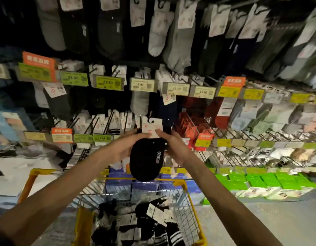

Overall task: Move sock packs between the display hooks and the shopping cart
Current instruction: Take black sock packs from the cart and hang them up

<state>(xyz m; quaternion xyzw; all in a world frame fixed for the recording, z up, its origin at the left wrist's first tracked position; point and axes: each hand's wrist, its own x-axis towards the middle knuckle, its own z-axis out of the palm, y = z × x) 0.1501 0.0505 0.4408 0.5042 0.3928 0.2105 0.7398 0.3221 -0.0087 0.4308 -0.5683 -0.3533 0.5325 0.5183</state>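
A black sock pack (146, 158) with a white card header hangs in front of me, above the cart. My left hand (124, 145) grips its left side and my right hand (175, 145) grips its right side, both with thumbs on the card. The card's plastic hook sits level with the display hooks (109, 121) of the middle row. Below stands the yellow shopping cart (186, 215), holding several black and striped sock packs (153, 226).
Rows of hanging socks with green, yellow and orange price tags (108, 83) fill the wall ahead. Red sock packs (190, 128) hang just right of my hands. Blue and green boxes (260, 181) line the lowest shelf behind the cart. Grey floor lies at the right.
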